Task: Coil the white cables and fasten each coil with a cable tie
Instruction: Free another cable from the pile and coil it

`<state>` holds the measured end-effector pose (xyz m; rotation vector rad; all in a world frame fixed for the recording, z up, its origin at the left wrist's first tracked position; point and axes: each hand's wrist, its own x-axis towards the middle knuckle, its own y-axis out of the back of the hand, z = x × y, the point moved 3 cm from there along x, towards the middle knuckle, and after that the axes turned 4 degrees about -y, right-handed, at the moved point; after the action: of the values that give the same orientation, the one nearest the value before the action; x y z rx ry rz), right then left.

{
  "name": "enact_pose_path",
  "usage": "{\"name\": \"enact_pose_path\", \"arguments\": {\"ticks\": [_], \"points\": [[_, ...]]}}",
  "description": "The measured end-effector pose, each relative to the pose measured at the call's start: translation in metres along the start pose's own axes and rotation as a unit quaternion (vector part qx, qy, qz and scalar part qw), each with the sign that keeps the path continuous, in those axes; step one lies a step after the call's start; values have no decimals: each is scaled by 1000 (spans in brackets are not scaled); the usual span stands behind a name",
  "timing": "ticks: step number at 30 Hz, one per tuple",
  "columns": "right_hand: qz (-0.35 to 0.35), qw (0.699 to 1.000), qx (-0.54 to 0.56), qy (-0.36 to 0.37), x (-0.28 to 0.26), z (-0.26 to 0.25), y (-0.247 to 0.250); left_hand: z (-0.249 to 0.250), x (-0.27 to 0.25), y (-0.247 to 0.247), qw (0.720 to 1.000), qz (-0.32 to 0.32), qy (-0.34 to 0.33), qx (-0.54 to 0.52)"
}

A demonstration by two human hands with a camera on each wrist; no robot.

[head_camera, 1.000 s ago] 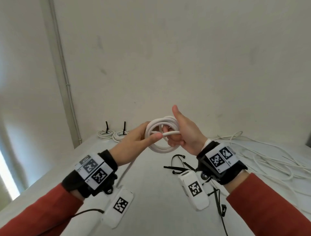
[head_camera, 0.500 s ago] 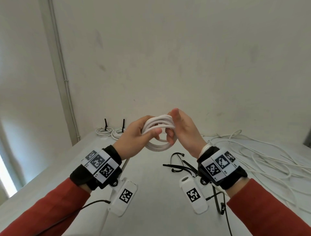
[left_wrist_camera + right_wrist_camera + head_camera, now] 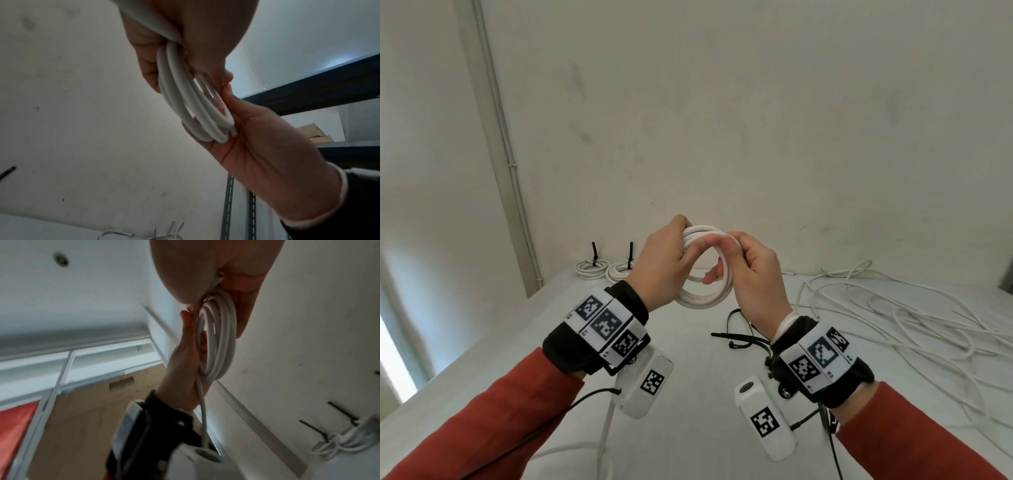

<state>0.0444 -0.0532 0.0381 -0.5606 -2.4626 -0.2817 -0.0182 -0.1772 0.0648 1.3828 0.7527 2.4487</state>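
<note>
I hold a white cable coil (image 3: 703,298) of several loops in the air above the table (image 3: 688,394). My left hand (image 3: 667,260) grips its left side, fingers curled round the loops. At the upper right side, my right hand (image 3: 734,255) pinches the loops between thumb and fingers. The left wrist view shows the coil (image 3: 180,100) pressed between both hands, a cut end beside my right palm (image 3: 267,154). In the right wrist view a loose tail (image 3: 202,404) hangs from the coil (image 3: 219,340) past my left wrist.
Black cable ties (image 3: 738,337) lie on the table below my right hand. Two tied coils (image 3: 606,270) with upright black tie tails sit at the back left by the wall. Loose white cables (image 3: 893,318) sprawl over the right side of the table.
Both hands have turned the coil and lifted it slightly. My right fingers came out from the coil's middle and now pinch its upper right side; the left hand wrapped further round the left side.
</note>
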Motion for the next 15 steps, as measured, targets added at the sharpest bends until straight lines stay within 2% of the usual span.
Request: {"name": "enact_pose_path", "arguments": {"ticks": [5, 7, 9, 11, 13, 15], "points": [[-26, 987, 123, -103, 0, -4, 1, 3, -3, -2, 998, 28, -59, -6], [-33, 975, 170, -137, 1, -5, -1, 7, -6, 0, 997, 46, -60, -33], [-31, 969, 196, -145, 1, -7, -1, 8, -5, 0, 995, 51, -23, -77], [-29, 972, 194, -132, -1, -7, 0, 7, -4, -2, 990, 42, 41, -129], [-26, 975, 188, -111, -4, -6, 1, 3, -3, -5, 970, 37, 105, -215], [-38, 973, 204, -102, -8, -4, 2, -2, -3, -8, 953, 46, 138, -267]]}}
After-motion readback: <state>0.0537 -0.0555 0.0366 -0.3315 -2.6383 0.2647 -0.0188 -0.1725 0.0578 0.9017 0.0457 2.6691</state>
